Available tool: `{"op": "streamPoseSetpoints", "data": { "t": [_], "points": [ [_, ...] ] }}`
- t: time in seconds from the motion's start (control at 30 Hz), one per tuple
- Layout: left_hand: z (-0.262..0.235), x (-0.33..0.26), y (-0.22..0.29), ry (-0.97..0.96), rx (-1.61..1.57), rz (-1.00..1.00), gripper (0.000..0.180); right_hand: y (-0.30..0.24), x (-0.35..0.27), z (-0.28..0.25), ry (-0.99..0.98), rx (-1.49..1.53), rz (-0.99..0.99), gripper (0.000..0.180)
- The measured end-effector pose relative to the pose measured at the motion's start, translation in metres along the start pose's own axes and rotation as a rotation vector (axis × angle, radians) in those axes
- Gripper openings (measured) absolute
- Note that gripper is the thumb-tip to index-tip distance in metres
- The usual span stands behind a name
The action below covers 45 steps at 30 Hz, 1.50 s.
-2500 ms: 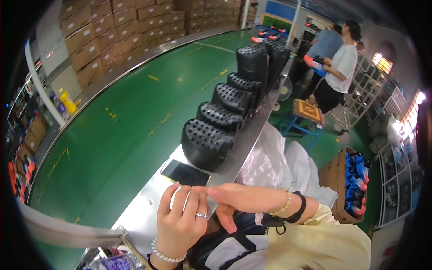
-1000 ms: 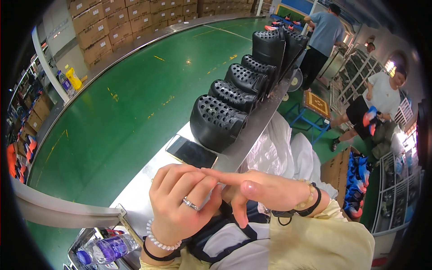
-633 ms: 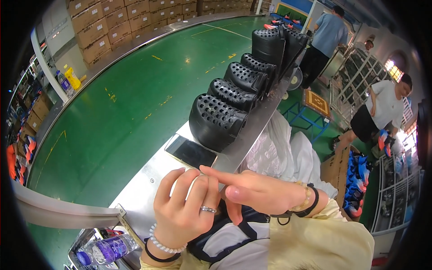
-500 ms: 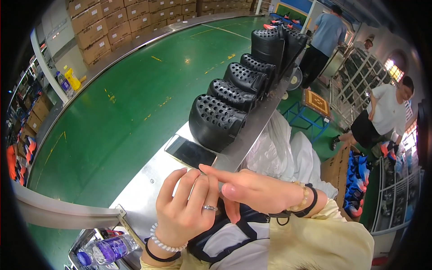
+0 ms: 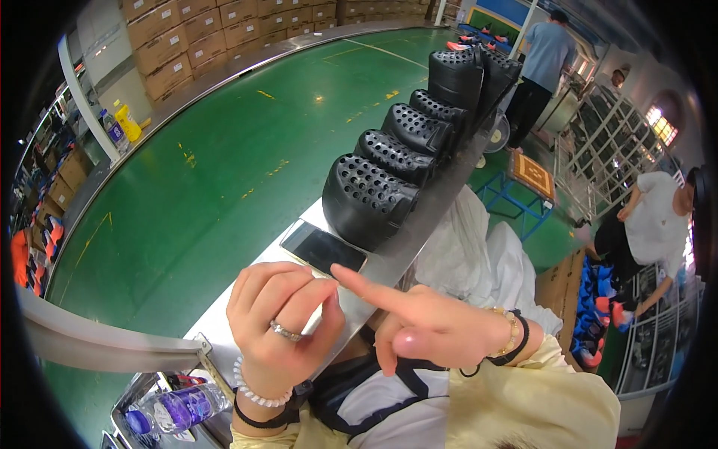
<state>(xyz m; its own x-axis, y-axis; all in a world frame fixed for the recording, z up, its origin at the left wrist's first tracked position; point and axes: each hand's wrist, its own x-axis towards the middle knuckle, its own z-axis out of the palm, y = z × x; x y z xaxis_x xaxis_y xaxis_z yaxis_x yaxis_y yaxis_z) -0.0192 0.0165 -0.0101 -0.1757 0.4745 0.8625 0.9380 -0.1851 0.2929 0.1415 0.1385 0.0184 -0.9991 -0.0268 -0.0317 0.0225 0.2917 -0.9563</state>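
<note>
My left hand [image 5: 280, 325], with a ring on one finger and a white coil band at the wrist, is raised over the metal ledge [image 5: 217, 320]. Its fingers curl in toward the thumb; whether anything small sits between them I cannot make out. Facing it, my right hand [image 5: 430, 325] has its index finger stretched toward the left fingertips and its other fingers bent, with nothing visible in it. Just beyond both hands a phone [image 5: 323, 249] lies flat, its screen dark. Behind the phone stands a black perforated clog [image 5: 366, 202], the nearest in a row of several.
Green conveyor belt [image 5: 194, 202] runs along the left. A purple-labelled bottle [image 5: 179, 408] lies in a tray at lower left. White plastic sheeting [image 5: 467, 254] hangs at the ledge's right. Beyond are a blue stool [image 5: 529, 179], a carton of shoes [image 5: 557, 292] and people [image 5: 544, 56].
My left hand has shifted left and turned, its fingers curling closer to the thumb. The right index finger is stretched further out. At right, a person bends lower toward the shoes.
</note>
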Motion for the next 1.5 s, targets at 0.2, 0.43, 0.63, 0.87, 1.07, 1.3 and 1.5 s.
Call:
{"op": "streamPoseSetpoints", "data": {
  "t": [0.2, 0.43, 0.63, 0.87, 1.07, 1.3, 1.5],
  "points": [
    [-0.004, -0.001, 0.015, -0.055, -0.146, -0.063, 0.031, 0.006, 0.001, 0.003, 0.035, 0.137, -0.113, 0.076],
    [-0.006, 0.000, 0.017, -0.052, -0.125, -0.010, 0.033, 0.005, 0.000, 0.008, 0.045, -0.017, -0.170, 0.089],
    [-0.008, -0.002, 0.017, -0.058, -0.008, 0.073, 0.034, -0.001, 0.001, 0.009, 0.084, -0.207, -0.154, 0.095],
    [-0.004, -0.001, 0.015, -0.071, -0.011, 0.088, 0.033, 0.004, -0.001, 0.009, 0.121, -0.219, -0.144, 0.092],
    [0.000, -0.006, 0.013, -0.129, 0.231, 0.223, 0.023, 0.002, 0.005, 0.012, 0.144, -0.211, -0.029, 0.085],
    [-0.001, -0.002, 0.015, -0.190, 0.236, 0.132, 0.022, 0.005, 0.008, 0.013, 0.158, -0.349, -0.040, 0.084],
    [-0.009, 0.002, 0.005, -0.096, -0.010, 0.012, 0.024, 0.007, 0.004, 0.007, -0.016, -0.166, 0.057, 0.095]
  ]
}}
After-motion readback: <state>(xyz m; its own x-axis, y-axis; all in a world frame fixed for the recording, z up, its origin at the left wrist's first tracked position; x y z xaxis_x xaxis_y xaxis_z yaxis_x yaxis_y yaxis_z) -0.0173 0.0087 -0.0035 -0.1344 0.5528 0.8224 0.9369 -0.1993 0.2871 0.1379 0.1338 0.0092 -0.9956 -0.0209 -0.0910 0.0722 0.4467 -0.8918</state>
